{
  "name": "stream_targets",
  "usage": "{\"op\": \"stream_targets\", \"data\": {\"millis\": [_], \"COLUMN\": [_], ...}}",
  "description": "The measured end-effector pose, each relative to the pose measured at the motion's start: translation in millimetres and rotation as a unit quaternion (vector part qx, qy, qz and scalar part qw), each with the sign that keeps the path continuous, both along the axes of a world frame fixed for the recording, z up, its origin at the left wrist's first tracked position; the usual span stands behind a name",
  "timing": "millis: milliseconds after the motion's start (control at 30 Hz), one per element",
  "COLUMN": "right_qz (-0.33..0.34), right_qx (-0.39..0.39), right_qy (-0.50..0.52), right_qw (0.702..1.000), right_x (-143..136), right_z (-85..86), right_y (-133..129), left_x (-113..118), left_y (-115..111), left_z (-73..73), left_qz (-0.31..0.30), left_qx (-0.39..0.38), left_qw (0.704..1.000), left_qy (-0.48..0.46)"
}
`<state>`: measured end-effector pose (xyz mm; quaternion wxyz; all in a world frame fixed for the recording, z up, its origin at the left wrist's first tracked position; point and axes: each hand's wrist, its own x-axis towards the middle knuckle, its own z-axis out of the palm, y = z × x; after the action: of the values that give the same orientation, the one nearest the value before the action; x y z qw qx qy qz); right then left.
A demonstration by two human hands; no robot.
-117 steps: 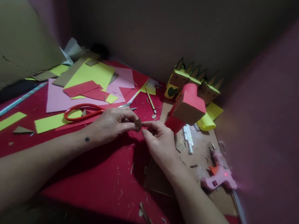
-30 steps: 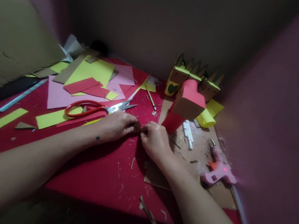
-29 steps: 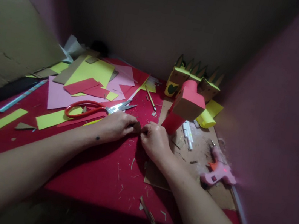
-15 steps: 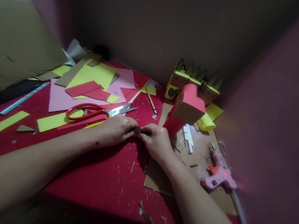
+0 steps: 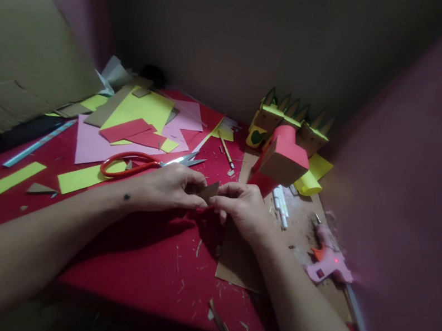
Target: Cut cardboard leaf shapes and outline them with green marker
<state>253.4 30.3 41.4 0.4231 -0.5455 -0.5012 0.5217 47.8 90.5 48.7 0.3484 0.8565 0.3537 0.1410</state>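
Brown and thin, a small cardboard piece (image 5: pixel 209 191) is held just above the red-covered bench (image 5: pixel 136 264), between the person's two hands. The left hand (image 5: pixel 175 185) has its fingers nearly closed, pinching one side; the right hand (image 5: pixel 243 206) pinches the other, thumb and fingertips together. Red-handled metal scissors (image 5: pixel 131 160) lie beside the left hand, partly hidden by it.

red desk (image 5: pixel 136 264) under pale pink, red and yellow paper (image 5: pixel 140 112); scissors (image 5: pixel 130 164) with red handles; pink glue gun (image 5: pixel 328 257) with orange trigger; yellow tube (image 5: pixel 256 136) with dark green heart.
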Motion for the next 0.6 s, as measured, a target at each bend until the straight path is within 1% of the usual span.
{"op": "stream_targets", "data": {"millis": [67, 167, 267, 333, 467, 600], "right_qz": [-0.018, -0.02, -0.007, 0.0, 0.001, 0.006], "right_qx": [-0.009, -0.026, -0.039, -0.051, -0.084, -0.106], "right_qy": [0.055, 0.12, 0.165, 0.185, 0.205, 0.208], "right_qw": [0.998, 0.992, 0.986, 0.981, 0.975, 0.972], "right_x": [0.7, 1.0, 0.8, 0.8, 1.4, 1.3], "right_z": [-2.9, -6.6, -7.7, -7.4, -7.2, -8.2], "right_y": [1.8, 4.9, 6.4, 6.2, 5.6, 5.9], "left_x": [-1.8, -4.5, -4.9, -3.7, 0.8, 5.4], "left_y": [0.1, 0.9, 0.8, 0.1, -2.1, -4.9], "left_z": [4.1, 6.9, 4.1, 0.3, -4.0, -0.5], "left_qz": [-0.003, 0.009, 0.028, 0.023, 0.009, 0.012], "left_qx": [-0.066, -0.168, -0.225, -0.264, -0.311, -0.314], "left_qw": [0.998, 0.984, 0.968, 0.955, 0.935, 0.935], "left_qy": [-0.009, -0.057, -0.107, -0.132, -0.168, -0.163]}}
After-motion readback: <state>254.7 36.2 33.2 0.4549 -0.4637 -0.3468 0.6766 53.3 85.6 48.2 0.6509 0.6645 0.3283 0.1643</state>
